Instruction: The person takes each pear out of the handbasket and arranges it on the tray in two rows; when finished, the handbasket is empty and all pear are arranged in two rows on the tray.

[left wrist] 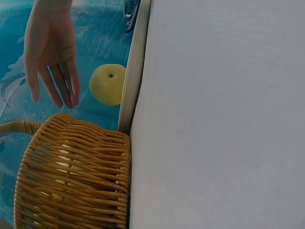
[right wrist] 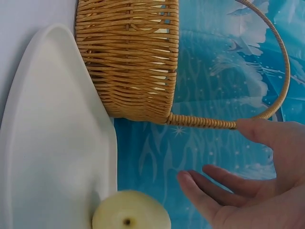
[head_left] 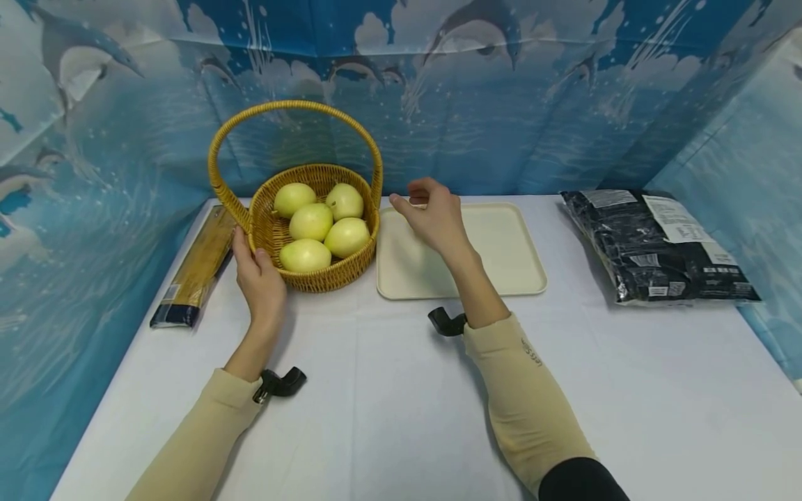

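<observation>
A wicker basket [head_left: 326, 280] with a tall arched handle stands at the left of the table, holding several yellow-green pears [head_left: 311, 221]. My left hand [head_left: 262, 285] rests against the basket's left side, fingers extended along the wicker. Right of the basket lies a cream tray [head_left: 505, 243]. Above it my right hand [head_left: 435, 216] is raised with loosely bent fingers and nothing in them. One pear [right wrist: 132, 212] sits on the tray, below the right hand in the right wrist view; the hand hides it in the head view.
A long yellow packet [head_left: 199, 264] with a dark end lies left of the basket. Toward the right edge lies a black plastic package [head_left: 664, 247] with white labels. White cloth [head_left: 388, 403] covers the table, and a blue dolphin-print curtain [head_left: 476, 125] hangs behind it.
</observation>
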Motion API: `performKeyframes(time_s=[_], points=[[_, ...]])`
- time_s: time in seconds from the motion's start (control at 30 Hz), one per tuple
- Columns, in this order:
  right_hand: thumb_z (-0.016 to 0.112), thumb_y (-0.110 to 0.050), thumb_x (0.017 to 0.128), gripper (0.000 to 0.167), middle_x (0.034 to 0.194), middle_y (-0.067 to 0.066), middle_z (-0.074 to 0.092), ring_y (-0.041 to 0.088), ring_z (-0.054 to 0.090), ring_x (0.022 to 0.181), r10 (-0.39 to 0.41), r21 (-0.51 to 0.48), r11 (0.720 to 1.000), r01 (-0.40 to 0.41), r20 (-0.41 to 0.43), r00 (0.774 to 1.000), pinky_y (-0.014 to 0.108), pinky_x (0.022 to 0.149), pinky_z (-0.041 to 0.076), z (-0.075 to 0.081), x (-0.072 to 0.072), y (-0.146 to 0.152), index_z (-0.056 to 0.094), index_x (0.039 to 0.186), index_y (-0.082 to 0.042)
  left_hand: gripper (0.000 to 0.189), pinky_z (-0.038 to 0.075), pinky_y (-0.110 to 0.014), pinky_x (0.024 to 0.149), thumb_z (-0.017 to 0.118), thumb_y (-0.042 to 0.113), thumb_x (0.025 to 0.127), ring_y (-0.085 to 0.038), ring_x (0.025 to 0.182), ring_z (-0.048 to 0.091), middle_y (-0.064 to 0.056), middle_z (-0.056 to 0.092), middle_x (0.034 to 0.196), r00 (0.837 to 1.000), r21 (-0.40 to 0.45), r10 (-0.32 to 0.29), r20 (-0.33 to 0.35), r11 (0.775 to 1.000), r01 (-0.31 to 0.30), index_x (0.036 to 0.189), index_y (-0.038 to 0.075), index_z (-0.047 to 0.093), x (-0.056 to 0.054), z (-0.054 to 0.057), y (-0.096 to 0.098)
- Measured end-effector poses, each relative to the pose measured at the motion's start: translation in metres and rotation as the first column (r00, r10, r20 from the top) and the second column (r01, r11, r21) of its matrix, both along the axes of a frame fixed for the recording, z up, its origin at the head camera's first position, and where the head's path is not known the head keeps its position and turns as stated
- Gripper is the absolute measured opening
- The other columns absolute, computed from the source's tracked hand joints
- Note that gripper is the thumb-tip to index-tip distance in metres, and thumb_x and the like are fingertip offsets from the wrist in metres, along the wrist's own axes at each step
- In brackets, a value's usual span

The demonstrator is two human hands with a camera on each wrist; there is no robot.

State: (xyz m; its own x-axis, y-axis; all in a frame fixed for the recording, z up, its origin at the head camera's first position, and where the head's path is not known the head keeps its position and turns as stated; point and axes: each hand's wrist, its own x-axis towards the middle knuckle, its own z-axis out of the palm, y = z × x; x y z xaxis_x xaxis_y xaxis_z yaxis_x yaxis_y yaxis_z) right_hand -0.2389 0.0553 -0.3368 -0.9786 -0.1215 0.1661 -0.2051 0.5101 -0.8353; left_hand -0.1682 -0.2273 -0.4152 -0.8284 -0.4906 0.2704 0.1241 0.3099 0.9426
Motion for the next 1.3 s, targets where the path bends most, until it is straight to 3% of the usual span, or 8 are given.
performKeyframes(time_s=[0.63,1.07,1.3], points=[[0.071,-0.035,0.102,0.048,0.135,0.016,0.068,0.030,0.065,0.126,-0.027,-0.027,0.999,0.026,-0.017,0.999,0.044,0.107,0.053,0.001,-0.002,0.000,0.065,0.138,-0.006,0.057,0.021,-0.023,0.129,0.032,0.011,0.115,-0.011,0.159,0.022,-0.002,0.021,0.176,1.000,0.008,0.001,-0.005,1.000,-0.001,0.170,0.012,0.018,-0.001,0.000,-0.002],[0.072,-0.031,0.101,0.046,0.134,0.013,0.069,0.026,0.066,0.124,0.102,-0.028,0.994,-0.101,0.018,0.995,0.043,0.104,0.055,0.000,0.008,-0.023,0.065,0.138,-0.006,0.057,0.021,-0.022,0.129,0.032,0.012,0.115,-0.008,0.159,0.021,0.000,0.021,0.176,1.000,0.014,-0.008,-0.006,1.000,0.008,0.170,0.014,0.017,0.000,-0.001,0.000],[0.073,-0.027,0.101,0.044,0.137,0.014,0.067,0.027,0.065,0.126,0.210,-0.069,0.975,-0.209,0.004,0.978,0.038,0.105,0.056,-0.004,0.018,-0.044,0.064,0.137,-0.005,0.057,0.021,-0.025,0.129,0.032,0.010,0.114,-0.012,0.160,0.022,-0.002,0.021,0.176,1.000,0.015,-0.001,-0.022,1.000,0.001,0.169,0.012,0.019,-0.001,-0.002,0.000]])
